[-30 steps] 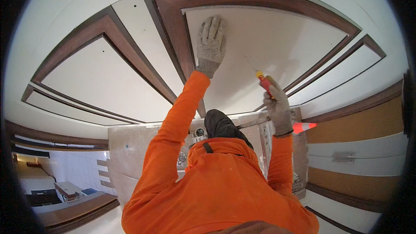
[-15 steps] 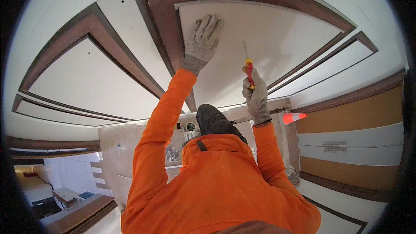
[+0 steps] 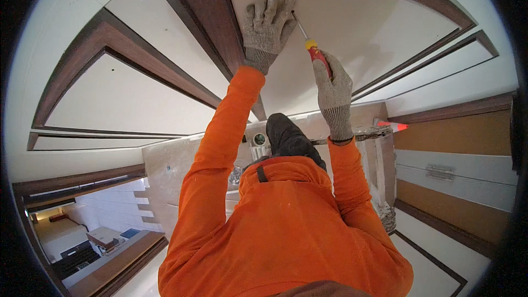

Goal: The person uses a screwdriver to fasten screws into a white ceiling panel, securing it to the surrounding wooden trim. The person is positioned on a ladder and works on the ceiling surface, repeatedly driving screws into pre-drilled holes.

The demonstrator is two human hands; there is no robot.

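Observation:
Wearing a grey knit glove, my left hand lies on a white wall panel with its fingers spread. It is close to the dark brown wooden trim along the panel's left side. My right hand, gloved the same way, grips a screwdriver by its red and yellow handle. The thin metal shaft slants up and left, and its tip meets a small dark spot on the panel, just right of my left fingers. Whether the spot is a hole or a screw head is too small to tell.
More white panels in brown trim stand to the left. An orange and white traffic cone is at the right by a brown and grey door. Beyond an opening at the lower left, a counter shows.
My right hand has raised the screwdriver up and left, so its tip now meets the dark spot. My left fingers have spread wider on the panel, and the whole view has shifted slightly.

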